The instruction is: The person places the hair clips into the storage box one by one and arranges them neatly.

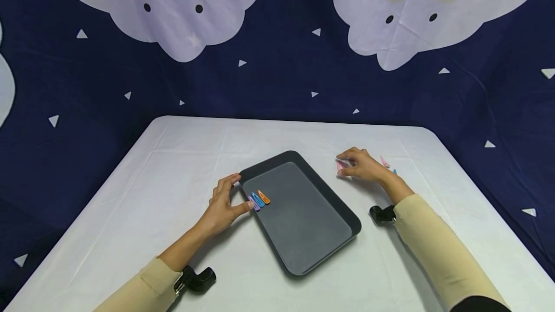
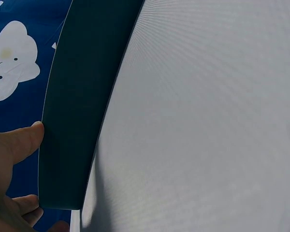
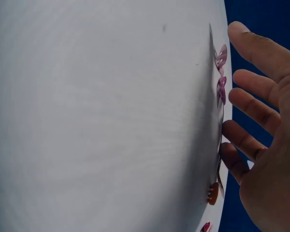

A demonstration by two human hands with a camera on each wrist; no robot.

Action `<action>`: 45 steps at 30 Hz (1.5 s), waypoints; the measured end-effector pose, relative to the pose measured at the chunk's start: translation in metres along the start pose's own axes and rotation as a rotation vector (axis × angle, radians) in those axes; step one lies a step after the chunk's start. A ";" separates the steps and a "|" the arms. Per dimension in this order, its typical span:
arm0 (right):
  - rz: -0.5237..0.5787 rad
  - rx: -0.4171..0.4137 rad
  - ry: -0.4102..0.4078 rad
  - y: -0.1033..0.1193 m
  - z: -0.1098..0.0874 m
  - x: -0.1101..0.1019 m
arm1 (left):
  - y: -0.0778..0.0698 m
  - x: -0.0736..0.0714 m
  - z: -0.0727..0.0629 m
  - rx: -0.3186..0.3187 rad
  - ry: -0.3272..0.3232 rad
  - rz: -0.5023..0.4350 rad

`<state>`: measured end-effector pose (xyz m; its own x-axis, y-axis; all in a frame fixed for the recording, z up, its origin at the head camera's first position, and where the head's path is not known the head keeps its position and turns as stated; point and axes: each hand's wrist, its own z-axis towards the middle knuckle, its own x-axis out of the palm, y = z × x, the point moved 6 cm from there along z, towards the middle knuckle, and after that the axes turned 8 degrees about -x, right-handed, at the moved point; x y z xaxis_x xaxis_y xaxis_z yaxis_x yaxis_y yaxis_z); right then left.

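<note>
A dark grey rectangular tray (image 1: 303,215) lies at an angle on the white table. My left hand (image 1: 222,208) touches the tray's left rim and far-left corner, thumb apart from the fingers; the left wrist view shows the thumb (image 2: 29,137) at the rim. Beside that thumb, inside the tray, are a purple snap hair clip (image 1: 255,205), a blue one (image 1: 257,200) and an orange one (image 1: 263,197). My right hand (image 1: 359,164) hovers at a pink hair clip (image 1: 340,165). In the right wrist view its fingers are spread, near pink bow-shaped clips (image 3: 221,91).
More small clips lie beyond the right wrist, including a pink one (image 1: 384,162) and a blue one (image 1: 394,171). An orange claw clip (image 3: 213,193) shows in the right wrist view. Behind the table (image 1: 195,143) hangs a dark blue cloth (image 1: 282,76) with clouds.
</note>
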<state>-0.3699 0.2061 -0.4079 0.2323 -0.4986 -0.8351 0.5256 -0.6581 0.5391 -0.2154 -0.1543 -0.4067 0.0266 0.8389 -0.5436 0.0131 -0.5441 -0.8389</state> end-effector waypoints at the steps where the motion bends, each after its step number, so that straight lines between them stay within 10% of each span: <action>1: -0.003 -0.002 0.000 0.000 0.000 0.000 | 0.000 0.000 0.000 -0.002 0.000 -0.001; 45: -0.075 -0.038 0.001 -0.010 0.002 0.004 | 0.000 0.000 0.000 -0.002 0.008 -0.006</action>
<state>-0.3756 0.2093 -0.4164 0.1926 -0.4481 -0.8730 0.5720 -0.6716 0.4709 -0.2153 -0.1547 -0.4066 0.0342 0.8418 -0.5388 0.0149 -0.5394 -0.8419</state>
